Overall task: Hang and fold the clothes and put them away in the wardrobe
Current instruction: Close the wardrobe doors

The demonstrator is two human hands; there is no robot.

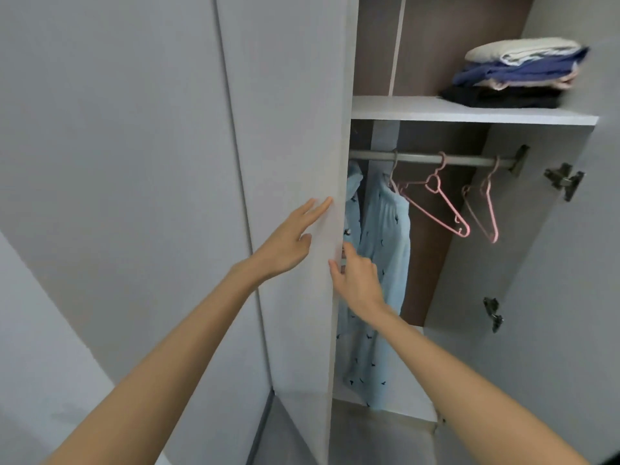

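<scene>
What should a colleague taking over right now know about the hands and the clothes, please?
The left hand lies open, flat on the face of the left door. The right hand grips that door's edge.
A blue garment hangs on the rail, two pink hangers empty beside it; a folded stack sits on the shelf.
Done: one item hung, several folded.
Left: any clothes out of view, then closing up.

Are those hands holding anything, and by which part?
The right hand grips the wardrobe door by its free vertical edge, fingers curled round it. The left hand holds nothing; its straight fingers lie flat on the door's face.
</scene>
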